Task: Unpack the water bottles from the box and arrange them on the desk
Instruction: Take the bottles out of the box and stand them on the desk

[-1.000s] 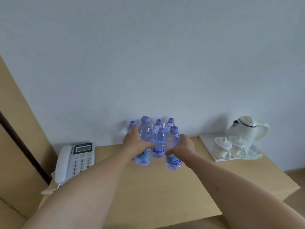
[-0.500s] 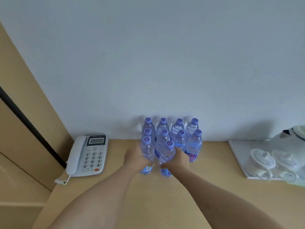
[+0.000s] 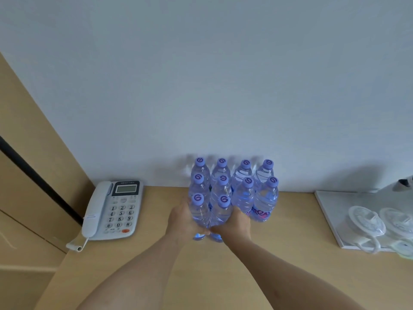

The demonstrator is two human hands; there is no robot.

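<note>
From the head view, my left hand [image 3: 183, 222] and right hand [image 3: 234, 224] each wrap a front bottle [image 3: 199, 211], touching the bottles behind near the tabletop [image 3: 279, 265] back edge. A hard shove could topple those rows.

We take this for a hotel room: left of our left hand [image 3: 185, 222] sits a desk phone [image 3: 111, 211], right a tray [image 3: 330, 211] of cups [image 3: 366, 224].

Plain pale wall [image 3: 223, 74], light wooden desk [image 3: 223, 276], tan wood panel [image 3: 26, 153] at left
</note>
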